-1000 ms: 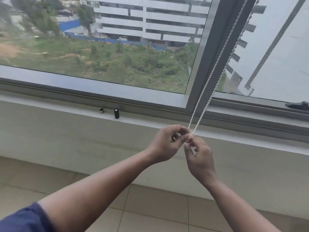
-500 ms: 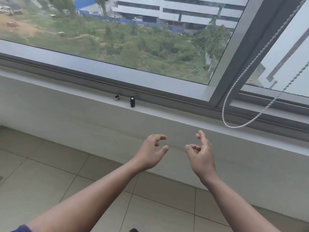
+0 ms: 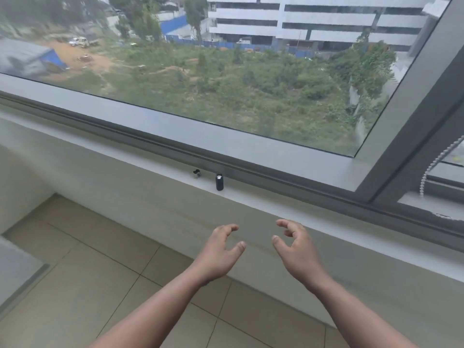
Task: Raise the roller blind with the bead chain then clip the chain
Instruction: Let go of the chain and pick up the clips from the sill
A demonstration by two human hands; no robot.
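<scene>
Beaded chain [image 3: 438, 160] released, hangs right; left hand [image 3: 219, 252], right hand [image 3: 296, 249] empty.

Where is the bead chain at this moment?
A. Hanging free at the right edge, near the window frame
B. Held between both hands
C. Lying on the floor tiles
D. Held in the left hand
A: the bead chain hangs by the window frame, while the left hand and right hand are open and empty below the sill.
</scene>
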